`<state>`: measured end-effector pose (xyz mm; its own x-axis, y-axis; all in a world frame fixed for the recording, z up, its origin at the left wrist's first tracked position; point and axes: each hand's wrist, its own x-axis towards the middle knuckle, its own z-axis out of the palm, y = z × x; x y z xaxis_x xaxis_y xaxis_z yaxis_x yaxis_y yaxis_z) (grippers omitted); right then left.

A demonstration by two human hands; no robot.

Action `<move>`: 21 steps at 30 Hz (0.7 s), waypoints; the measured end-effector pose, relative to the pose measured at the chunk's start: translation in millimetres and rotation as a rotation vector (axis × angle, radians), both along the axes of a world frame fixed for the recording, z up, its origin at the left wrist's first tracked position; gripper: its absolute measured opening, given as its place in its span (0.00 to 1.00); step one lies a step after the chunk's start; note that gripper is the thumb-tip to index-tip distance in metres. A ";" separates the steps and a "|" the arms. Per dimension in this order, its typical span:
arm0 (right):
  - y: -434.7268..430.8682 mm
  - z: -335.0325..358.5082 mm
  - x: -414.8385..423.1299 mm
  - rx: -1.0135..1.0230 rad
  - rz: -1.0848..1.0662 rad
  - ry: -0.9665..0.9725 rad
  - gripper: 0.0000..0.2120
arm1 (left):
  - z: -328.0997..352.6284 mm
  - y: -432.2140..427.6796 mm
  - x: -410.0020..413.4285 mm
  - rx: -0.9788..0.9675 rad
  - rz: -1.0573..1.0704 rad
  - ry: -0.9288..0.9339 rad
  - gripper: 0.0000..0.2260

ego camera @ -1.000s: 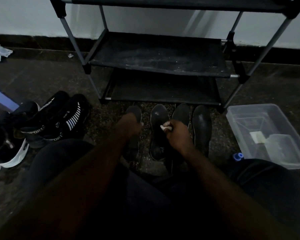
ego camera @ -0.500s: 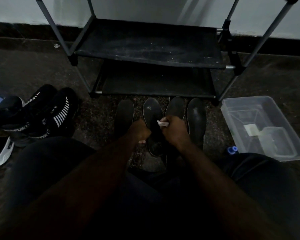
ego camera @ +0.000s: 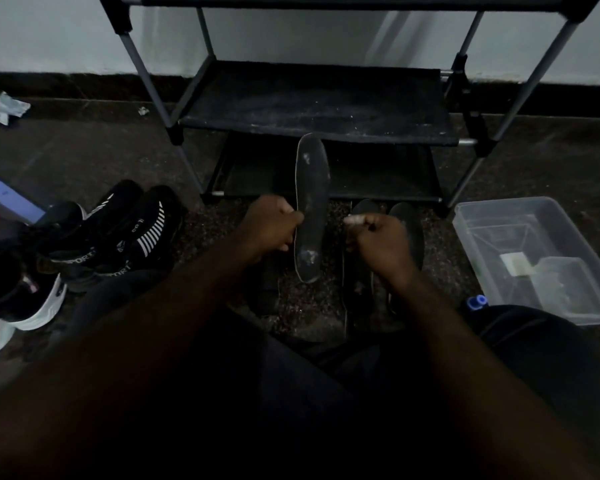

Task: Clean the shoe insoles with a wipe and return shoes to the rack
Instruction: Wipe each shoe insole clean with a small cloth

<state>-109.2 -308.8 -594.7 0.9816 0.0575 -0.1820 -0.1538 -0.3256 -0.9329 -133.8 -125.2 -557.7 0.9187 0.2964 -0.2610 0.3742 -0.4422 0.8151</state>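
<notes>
Insole [ego camera: 311, 209] — flat, elongated, scuffed

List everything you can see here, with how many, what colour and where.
Shoe rack: one, black shelves, grey poles, against the wall.
Raised insole: one, black with pale smudges, held up before the rack.
Floor insoles: two plainly seen, black, on the floor right of the raised one.
Wipe: one, white, small, just right of the raised insole.
Striped shoes: two, black with white stripes, floor on the left.
White-soled shoes: count unclear, black, far left edge.
Plastic box: one, clear, floor on the right.
Blue cap: one, beside the box.
Crumpled paper: one, pale, far left by the wall.
Left hand: grips the raised insole's edge.
Right hand: pinches the wipe.
</notes>
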 end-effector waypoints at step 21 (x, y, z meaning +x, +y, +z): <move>15.4 -9.0 -3.5 -0.448 0.343 -0.106 0.12 | -22.3 -28.1 -4.2 -0.707 -0.012 0.219 0.08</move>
